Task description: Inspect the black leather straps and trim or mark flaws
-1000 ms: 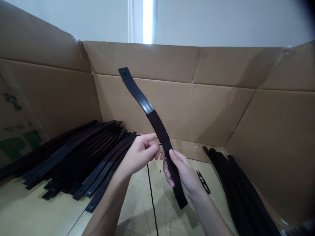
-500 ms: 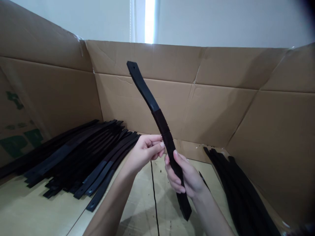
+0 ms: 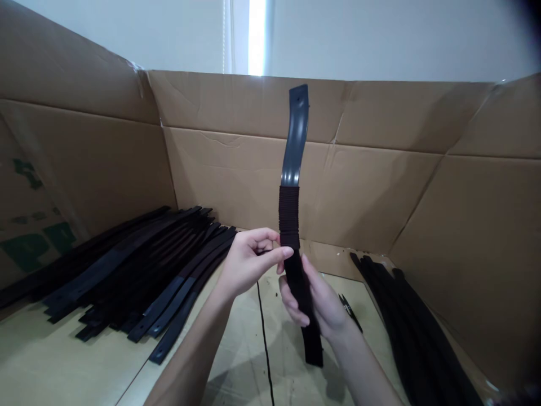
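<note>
A curved black strip (image 3: 295,141) stands nearly upright in front of me, its upper end smooth with a small hole. Dark cord is wound in tight turns (image 3: 289,211) round its middle, and the lower part looks matte and cloth-like. My right hand (image 3: 316,299) is closed round that lower part. Fingers of my left hand (image 3: 253,259) are closed on the black cord (image 3: 265,338), with the thumb pressed against the strip just below the turns. From there the cord hangs down past the picture's bottom edge.
Similar strips lie in a pile (image 3: 139,270) on the left of the table (image 3: 63,361). More black strips (image 3: 414,321) lie at the right. Small black snips (image 3: 350,312) rest beside my right hand. Cardboard walls (image 3: 236,175) enclose the back and sides.
The strip has turned from leaning left to nearly upright, its flat, wound face now towards me. My left thumb has moved onto the strip.
</note>
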Available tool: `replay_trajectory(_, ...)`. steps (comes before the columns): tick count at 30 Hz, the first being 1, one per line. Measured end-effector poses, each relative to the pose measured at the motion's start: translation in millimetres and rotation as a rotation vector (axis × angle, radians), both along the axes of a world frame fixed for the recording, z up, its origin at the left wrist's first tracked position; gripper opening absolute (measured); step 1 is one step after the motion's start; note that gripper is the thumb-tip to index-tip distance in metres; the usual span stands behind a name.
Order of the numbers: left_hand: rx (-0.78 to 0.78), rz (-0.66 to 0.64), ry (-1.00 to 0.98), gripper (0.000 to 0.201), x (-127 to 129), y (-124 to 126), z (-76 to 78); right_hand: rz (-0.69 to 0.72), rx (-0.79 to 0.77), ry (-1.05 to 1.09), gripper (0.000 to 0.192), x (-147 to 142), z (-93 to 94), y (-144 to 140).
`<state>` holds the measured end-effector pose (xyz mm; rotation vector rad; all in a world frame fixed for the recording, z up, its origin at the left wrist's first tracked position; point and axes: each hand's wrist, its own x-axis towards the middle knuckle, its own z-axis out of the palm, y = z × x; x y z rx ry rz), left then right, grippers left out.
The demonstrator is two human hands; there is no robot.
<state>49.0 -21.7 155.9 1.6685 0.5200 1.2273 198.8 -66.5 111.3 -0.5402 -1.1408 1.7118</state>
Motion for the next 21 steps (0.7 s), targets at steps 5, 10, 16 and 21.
replay_trajectory(5,0.04,0.13,0.092,0.023,3.3,-0.6,0.0,-0.302,0.101,-0.158,0.044,2.2,3.5,-1.3)
replay_trajectory(10,0.055,0.135,0.156,0.013,2.6,-3.0,3.8,-0.451,0.139,-0.229,0.045,4.8,3.6,1.9)
replay_trajectory(16,-0.032,0.141,0.149,0.02,8.4,-6.7,5.0,-0.576,0.142,-0.254,0.046,6.0,-2.6,10.5)
replay_trajectory(21,-0.054,0.048,0.189,0.033,8.4,-0.5,-0.7,-0.774,0.267,-0.393,0.044,0.0,-3.8,6.7)
